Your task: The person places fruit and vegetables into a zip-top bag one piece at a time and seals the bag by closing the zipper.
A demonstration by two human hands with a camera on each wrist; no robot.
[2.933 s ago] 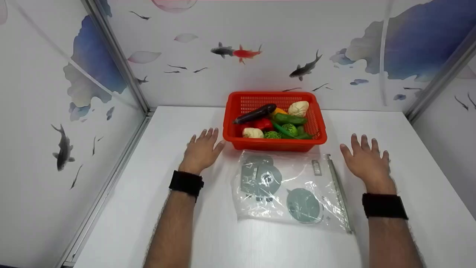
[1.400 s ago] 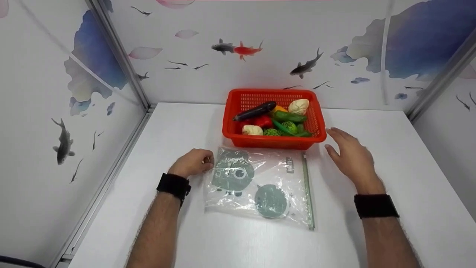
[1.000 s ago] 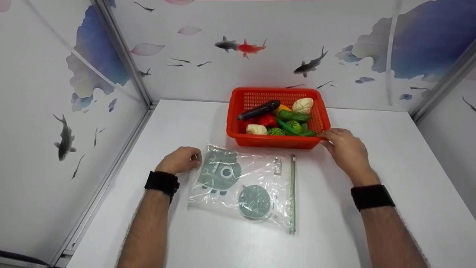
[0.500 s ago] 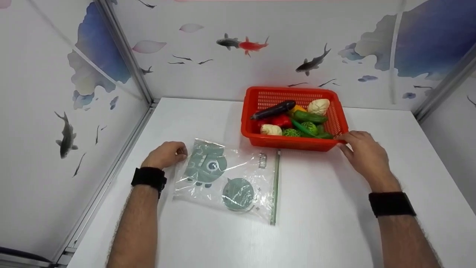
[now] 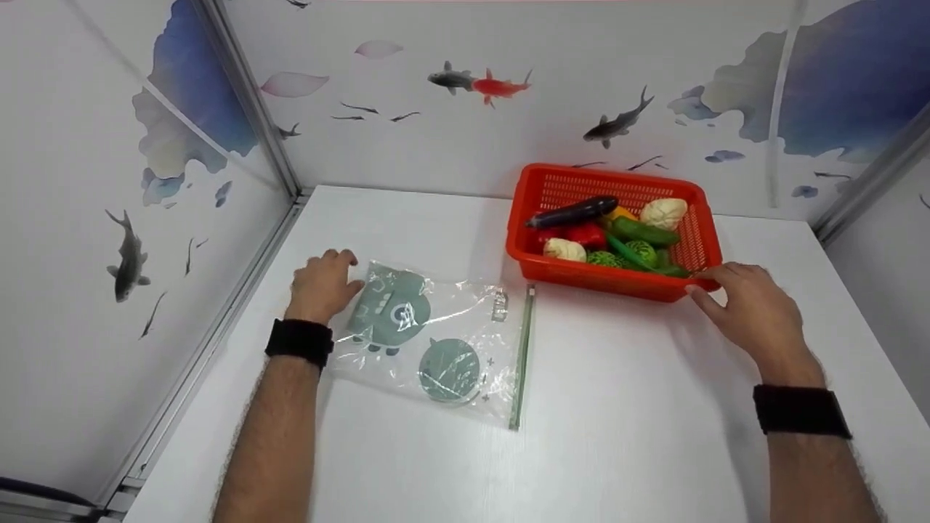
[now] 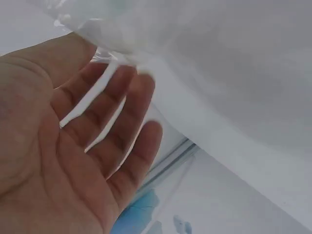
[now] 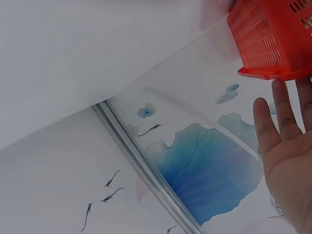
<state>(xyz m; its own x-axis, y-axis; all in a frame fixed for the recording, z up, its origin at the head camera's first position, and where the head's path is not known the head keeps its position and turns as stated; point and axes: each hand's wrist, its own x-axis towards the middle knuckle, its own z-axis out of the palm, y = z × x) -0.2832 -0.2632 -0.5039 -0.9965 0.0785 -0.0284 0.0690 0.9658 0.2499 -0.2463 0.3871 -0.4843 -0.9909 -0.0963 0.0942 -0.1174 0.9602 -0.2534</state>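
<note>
A clear zip bag [image 5: 436, 334] printed with grey-green cartoon shapes lies flat on the white table [image 5: 617, 407]. Its green zip strip [image 5: 522, 356] is on the right side. My left hand [image 5: 323, 283] rests at the bag's left edge. In the left wrist view that hand [image 6: 87, 141] shows straight fingers, with the bag's plastic [image 6: 97, 24] at their tips. My right hand [image 5: 741, 305] touches the near right corner of a red basket [image 5: 603, 280] with straight fingers. The right wrist view shows the right hand [image 7: 287, 161] below the basket's corner [image 7: 268, 44].
The basket holds toy vegetables: an eggplant [image 5: 574, 213], a red pepper [image 5: 581, 234], a cucumber [image 5: 643, 234], a cauliflower [image 5: 662, 213] and others. Walls with fish pictures close in the table at the left, back and right. A metal post [image 5: 247, 109] stands in the left corner.
The bag has slid left with my left hand, whose curled fingers have straightened. The basket has moved right with my right hand at its corner.
</note>
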